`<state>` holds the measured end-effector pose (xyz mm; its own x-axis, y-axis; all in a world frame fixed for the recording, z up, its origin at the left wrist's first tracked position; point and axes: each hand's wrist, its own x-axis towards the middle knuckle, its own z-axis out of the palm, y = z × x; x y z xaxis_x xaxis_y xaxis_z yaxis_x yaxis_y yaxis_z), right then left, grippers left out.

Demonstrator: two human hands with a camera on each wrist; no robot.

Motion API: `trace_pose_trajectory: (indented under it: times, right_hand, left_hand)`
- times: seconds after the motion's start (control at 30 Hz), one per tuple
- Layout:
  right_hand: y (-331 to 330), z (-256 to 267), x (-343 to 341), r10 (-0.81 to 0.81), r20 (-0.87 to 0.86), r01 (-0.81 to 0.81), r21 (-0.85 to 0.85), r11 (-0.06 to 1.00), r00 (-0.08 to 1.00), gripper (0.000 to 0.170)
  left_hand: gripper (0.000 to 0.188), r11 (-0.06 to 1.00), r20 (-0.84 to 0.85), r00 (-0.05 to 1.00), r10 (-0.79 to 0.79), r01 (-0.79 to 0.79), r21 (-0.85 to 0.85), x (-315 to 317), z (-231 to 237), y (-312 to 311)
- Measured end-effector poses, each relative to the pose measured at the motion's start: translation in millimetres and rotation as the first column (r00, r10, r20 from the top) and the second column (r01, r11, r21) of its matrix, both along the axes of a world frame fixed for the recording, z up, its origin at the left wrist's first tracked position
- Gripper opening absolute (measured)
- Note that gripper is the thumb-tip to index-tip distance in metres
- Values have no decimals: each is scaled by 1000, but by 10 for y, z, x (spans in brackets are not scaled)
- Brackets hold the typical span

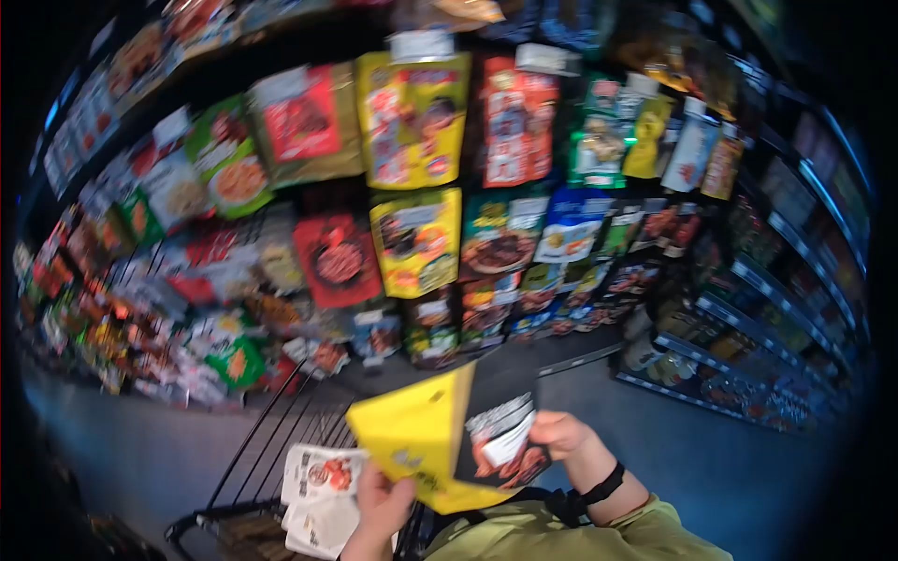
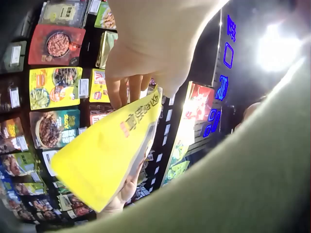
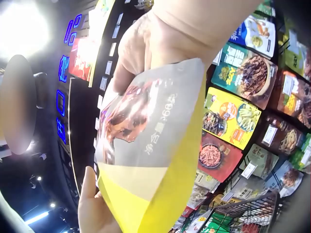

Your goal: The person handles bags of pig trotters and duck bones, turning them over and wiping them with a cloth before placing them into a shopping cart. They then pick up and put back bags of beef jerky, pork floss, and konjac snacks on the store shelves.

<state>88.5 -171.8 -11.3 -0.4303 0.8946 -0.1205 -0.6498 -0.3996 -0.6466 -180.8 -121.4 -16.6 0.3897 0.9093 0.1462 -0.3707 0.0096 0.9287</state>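
Observation:
A yellow food pouch [image 1: 407, 435] with a dark panel showing a meat picture is held up in front of the person's body. My left hand [image 1: 383, 500] grips its lower left edge, thumb on the near face. At the opposite edge, my right hand [image 1: 561, 436] pinches the dark side. In the left wrist view the left fingers [image 2: 129, 90] go behind the yellow face of the pouch [image 2: 109, 150]. The right wrist view has the pouch [image 3: 146, 145] bent along its middle, its grey panel printed with a weight, and part of the right hand hidden behind it.
A black wire cart [image 1: 253, 458] stands at the lower left, with white printed packs [image 1: 323, 510] in it. Ahead hang rows of pouches, including a yellow one [image 1: 416, 243] and a red one [image 1: 337, 262]. More shelves [image 1: 748, 280] line the right side.

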Motion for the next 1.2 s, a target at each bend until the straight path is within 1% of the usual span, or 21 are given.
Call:
trace_pose_trajectory:
  times: [0.03, 0.1, 0.17, 0.27, 0.33, 0.37, 0.4, 0.43, 0.47, 0.5, 0.57, 0.6, 0.63, 0.7, 0.73, 0.8, 0.83, 0.9, 1.03, 1.1, 1.2]
  right_hand:
    - [-97, -56, 99, 46, -75, -47, -14, 999, 996, 58]
    - [-269, -14, 341, 87, -2, -87, -12, 996, 996, 49]
    - [-391, 40, 588, 186, -21, -183, 116, 976, 982, 47]
    - [-739, 86, 1060, 70, -14, -67, 142, 988, 997, 50]
    - [-974, -5, 1415, -2, -3, 3, 183, 983, 1000, 50]
    - [-1107, -9, 1629, -11, -5, 11, 196, 980, 1000, 50]
    - [-1246, 9, 1834, -56, 153, 14, 262, 965, 987, 51]
    - [-1378, 42, 2017, -111, 302, 7, 324, 946, 947, 52]
    - [-1513, 30, 2189, -117, 297, 12, 335, 942, 948, 52]
    - [-1650, -3, 2349, -206, 389, 83, 310, 947, 898, 47]
    - [-1871, -66, 2596, -351, 562, 228, 280, 933, 749, 38]
    - [-1972, -50, 2672, -488, 566, 341, 351, 872, 664, 31]
    - [-2076, -39, 2793, -521, 600, 379, 358, 853, 607, 29]
    - [-2255, -105, 2976, -602, 556, 526, 313, 791, 573, 25]
    - [-2311, -135, 3058, -607, 554, 526, 322, 787, 569, 25]
    - [-2378, -178, 3227, -688, 491, 628, 314, 712, 535, 23]
    - [-2369, -141, 3300, -692, 485, 629, 319, 709, 534, 23]
    - [-2291, -73, 3411, -743, 416, 699, 288, 655, 525, 22]
    - [-2002, -181, 3745, -740, 454, 727, 249, 640, 497, 21]
    - [-1820, -177, 3902, -731, 474, 736, 224, 639, 490, 21]
    - [-1566, 66, 4183, -720, 475, 691, 277, 668, 506, 22]
  left_hand:
    - [39, 998, 47, 998, 47, -46, -32, 99, -84, -1]
    - [46, 975, 272, 962, 40, 22, -220, 430, 252, -61]
    - [46, 977, 309, 950, 35, 32, -209, 819, 407, -150]
    - [30, 980, 270, 963, 18, 37, -196, 1383, 306, -284]
    - [28, 981, 262, 965, -30, 79, -177, 1775, 295, -467]
    - [27, 986, 211, 976, -55, 86, -140, 1989, 303, -557]
    - [26, 990, 158, 985, -76, 93, -104, 2193, 313, -646]
    - [27, 983, 92, 987, -131, 142, -118, 2367, 361, -746]
    - [28, 984, -5, 987, -161, 160, -83, 2549, 347, -814]
    - [29, 983, -103, 978, -182, 178, -49, 2730, 325, -878]
    - [30, 963, -141, 953, -270, 269, -22, 3121, 342, -1026]
    - [29, 947, -209, 929, -305, 319, 34, 3302, 378, -1089]
    - [29, 926, -278, 901, -333, 369, 85, 3484, 423, -1144]
    - [28, 909, -281, 887, -367, 406, 94, 3808, 502, -1244]
    - [27, 892, -261, 868, -422, 449, 49, 3952, 524, -1275]
    - [27, 853, -217, 831, -512, 521, -19, 4191, 498, -1272]
    - [27, 853, -221, 830, -512, 522, -13, 4284, 445, -1240]
    - [26, 844, -215, 818, -534, 530, -80, 4458, 372, -1146]
    - [26, 870, -304, 826, -476, 491, -27, 4832, 498, -883]
    - [26, 874, -352, 807, -475, 478, -84, 4984, 416, -640]
    - [25, 891, -277, 853, -442, 453, -28, 5314, 433, -352]
